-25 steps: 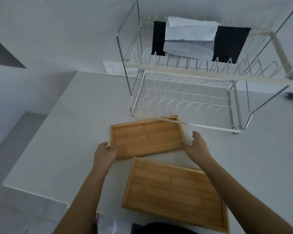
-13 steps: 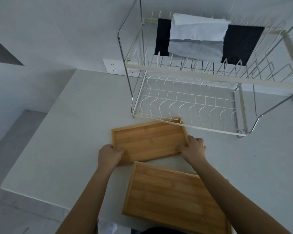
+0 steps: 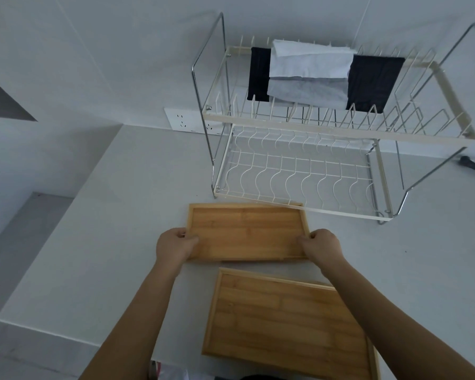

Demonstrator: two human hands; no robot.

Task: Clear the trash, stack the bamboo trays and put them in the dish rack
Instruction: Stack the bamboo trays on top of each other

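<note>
Left hand point(image 3: 176, 244) and right hand point(image 3: 322, 245) clamp the far tray point(image 3: 247, 231) by its ends, apparently just lifted off the counter point(image 3: 115, 242); stacking onto the near tray point(image 3: 288, 325) and racking remain (rack point(image 3: 299, 176) holds no tray).

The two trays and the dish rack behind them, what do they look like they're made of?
Smaller tray and larger tray: likely bamboo, matte honey-brown, with visible plank strips and grain. Dish rack: metal wire; the grids look cream-coated, the outer frame bare and shiny, probably chrome or steel. Its cream rails could be painted metal or plastic.
</note>
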